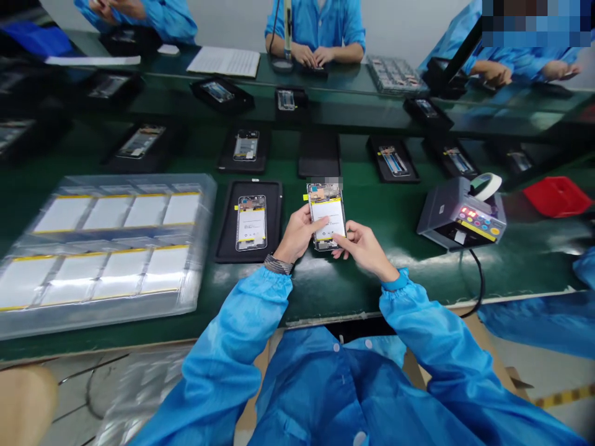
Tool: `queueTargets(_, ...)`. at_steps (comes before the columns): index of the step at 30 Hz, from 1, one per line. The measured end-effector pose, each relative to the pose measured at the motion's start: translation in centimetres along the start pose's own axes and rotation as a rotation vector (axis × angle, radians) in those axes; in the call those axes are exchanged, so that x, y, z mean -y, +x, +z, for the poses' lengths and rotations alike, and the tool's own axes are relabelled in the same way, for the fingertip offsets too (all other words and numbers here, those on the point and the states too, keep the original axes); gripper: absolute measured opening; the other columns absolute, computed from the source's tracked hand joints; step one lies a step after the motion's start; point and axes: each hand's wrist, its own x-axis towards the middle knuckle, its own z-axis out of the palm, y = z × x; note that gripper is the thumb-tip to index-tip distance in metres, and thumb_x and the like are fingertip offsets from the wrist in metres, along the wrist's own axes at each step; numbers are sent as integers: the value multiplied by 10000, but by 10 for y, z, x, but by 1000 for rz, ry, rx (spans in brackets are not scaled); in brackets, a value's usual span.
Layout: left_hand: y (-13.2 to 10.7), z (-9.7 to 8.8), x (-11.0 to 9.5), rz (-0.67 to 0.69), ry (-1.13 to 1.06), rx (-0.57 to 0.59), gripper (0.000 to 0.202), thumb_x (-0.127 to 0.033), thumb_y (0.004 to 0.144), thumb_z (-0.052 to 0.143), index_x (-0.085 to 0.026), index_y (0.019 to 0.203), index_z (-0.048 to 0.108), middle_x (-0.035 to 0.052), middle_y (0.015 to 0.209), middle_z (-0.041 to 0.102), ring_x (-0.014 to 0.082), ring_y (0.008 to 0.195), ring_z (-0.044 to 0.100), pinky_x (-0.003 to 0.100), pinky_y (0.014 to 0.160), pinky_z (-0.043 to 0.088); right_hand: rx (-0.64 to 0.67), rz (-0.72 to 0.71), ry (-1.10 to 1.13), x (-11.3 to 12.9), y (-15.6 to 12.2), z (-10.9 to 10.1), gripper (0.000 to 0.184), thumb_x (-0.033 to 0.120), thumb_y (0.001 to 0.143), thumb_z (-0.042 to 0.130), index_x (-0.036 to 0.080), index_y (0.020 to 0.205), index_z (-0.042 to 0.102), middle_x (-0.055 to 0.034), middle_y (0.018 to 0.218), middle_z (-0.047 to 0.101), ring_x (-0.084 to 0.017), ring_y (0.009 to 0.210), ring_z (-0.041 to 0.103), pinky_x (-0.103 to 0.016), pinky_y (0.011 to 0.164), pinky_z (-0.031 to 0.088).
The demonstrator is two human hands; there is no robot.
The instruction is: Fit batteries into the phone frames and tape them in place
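Between my two hands is an opened smartphone, its white battery and upper circuit board facing me, held just above the green bench. My left hand grips its left edge, the thumb lying across the battery. At the lower right corner, my right hand has its thumb on the battery's bottom edge and its fingers by the phone's side. Left of my hands, a second opened phone with a white battery lies in a black tray.
A clear plastic tray of white batteries covers the bench's left. On the right stand a tape dispenser with lit digits and a red bin. Black trays, several with phone frames, line the back; an unfilled one sits ahead. Co-workers sit opposite.
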Motion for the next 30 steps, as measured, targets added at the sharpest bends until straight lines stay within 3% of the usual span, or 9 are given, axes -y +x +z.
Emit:
queueTargets(3,0,-3,-7,37,-4,-14,633,-317,621,960,-149,1152,660,110,1147,771,260,1054,732,389,959,560,19,-15,-39,10,8,2,561,713,798,750,207,848,512,-41,653,735,-180,521,704,-201,401,439)
queueTargets(8,3,-7,-13,67,-82,-41,597,-388,679,932,-153,1161,669,113,1160,768,256,1042,733,398,953,564,29,-76,-79,35,30,7,548,691,782,785,207,807,528,-35,619,718,-184,507,694,-234,453,507)
queueTargets(14,3,-12,-18,70,6,-97,534,-519,756,860,-125,1084,710,109,1040,775,227,876,733,328,740,598,32,-112,-86,45,56,11,550,679,766,808,198,799,544,-49,615,718,-180,497,684,-230,462,506)
queueTargets(17,3,-15,-19,75,27,-193,466,-544,823,793,-129,1014,702,104,984,757,204,817,715,292,627,592,2,-136,-68,43,75,6,560,680,744,826,196,786,547,-51,615,714,-176,479,669,-232,453,504)
queueTargets(20,5,-17,-18,49,26,-307,377,-500,887,735,-131,934,674,96,886,732,161,715,682,246,550,556,-84,-139,-76,44,112,-5,526,617,768,846,192,773,537,-57,591,697,-168,460,655,-213,425,476)
queueTargets(25,8,-19,-17,-3,19,-331,259,-382,917,688,-128,894,643,92,830,713,131,626,650,222,504,516,-302,45,-171,55,192,-15,393,342,962,739,212,759,429,-30,541,655,-117,425,618,-154,398,415)
queueTargets(30,6,-19,-16,-21,56,-297,279,-397,861,739,-133,866,647,99,820,712,137,619,648,231,508,514,-310,124,-218,63,247,-7,270,212,1044,580,189,800,466,-59,540,656,-119,412,609,-156,383,388)
